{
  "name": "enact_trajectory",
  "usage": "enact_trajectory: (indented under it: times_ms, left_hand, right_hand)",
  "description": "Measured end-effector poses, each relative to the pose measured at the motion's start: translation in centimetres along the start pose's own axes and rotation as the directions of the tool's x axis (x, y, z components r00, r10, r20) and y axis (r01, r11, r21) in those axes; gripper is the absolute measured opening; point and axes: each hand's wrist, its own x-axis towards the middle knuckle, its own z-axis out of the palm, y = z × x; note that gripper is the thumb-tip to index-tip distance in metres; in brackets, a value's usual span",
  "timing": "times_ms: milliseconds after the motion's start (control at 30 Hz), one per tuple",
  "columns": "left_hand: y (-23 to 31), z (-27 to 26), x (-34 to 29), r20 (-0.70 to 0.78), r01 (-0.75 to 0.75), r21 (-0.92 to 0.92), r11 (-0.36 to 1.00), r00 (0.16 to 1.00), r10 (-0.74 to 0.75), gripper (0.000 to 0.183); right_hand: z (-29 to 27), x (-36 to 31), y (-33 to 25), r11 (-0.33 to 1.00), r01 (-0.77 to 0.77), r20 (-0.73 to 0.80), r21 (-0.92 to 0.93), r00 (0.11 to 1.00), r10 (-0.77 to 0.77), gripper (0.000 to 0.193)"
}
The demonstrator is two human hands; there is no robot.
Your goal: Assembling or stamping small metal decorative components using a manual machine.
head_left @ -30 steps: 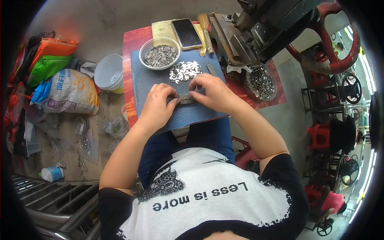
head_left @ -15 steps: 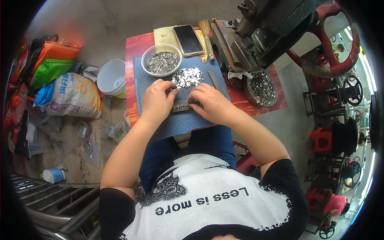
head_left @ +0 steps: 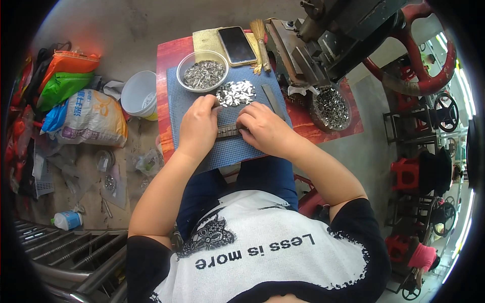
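A short slotted metal bar point(head_left: 228, 131) lies on the blue mat point(head_left: 178, 108) in front of me. My right hand point(head_left: 265, 127) is closed round the bar's right end, fingers bent and thumb against its near side. Just beyond the bar sits a loose pile of small shiny metal pieces point(head_left: 237, 93). My left hand point(head_left: 198, 126) is left of the bar, its fingertips drawn together at the pile's near left edge; anything between them is too small to make out. Behind the left hand, a clear round bowl point(head_left: 181, 76) holds many small metal pieces.
A flat metal strip point(head_left: 273, 99) lies right of the pile. Farther back are a phone point(head_left: 237, 45) on a yellow cloth and a small brush point(head_left: 259, 38). A press-like machine point(head_left: 298, 55) stands at right above another tub of metal pieces point(head_left: 331, 108). A white bucket point(head_left: 137, 93) stands left.
My left hand has shifted a little away from the bar, toward the near left edge of the pile, its thumb drawn closer to the fingers. My right hand stays at the bar's right end.
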Motion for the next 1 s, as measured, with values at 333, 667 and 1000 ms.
enact_trajectory:
  times_ms: [333,667,1000]
  left_hand:
    - [-0.7,-2.4,-1.2,0.211,0.314,-0.306,0.899,0.943,-0.258,0.011]
    - [0.4,-1.9,-1.6,0.314,0.094,-0.181,0.979,0.949,-0.033,0.014]
    - [1.1,-2.5,0.5,0.407,0.165,-0.088,0.982,0.906,-0.115,0.015]
  right_hand:
    - [-0.4,0.0,0.2,0.983,-0.109,0.036,0.15,0.994,0.105,0.018]
    - [-0.3,0.1,0.2,0.983,-0.124,0.046,0.132,0.992,0.119,0.015]
    - [-0.2,0.2,0.0,1.0,-0.022,0.007,0.012,1.0,0.022,0.019]
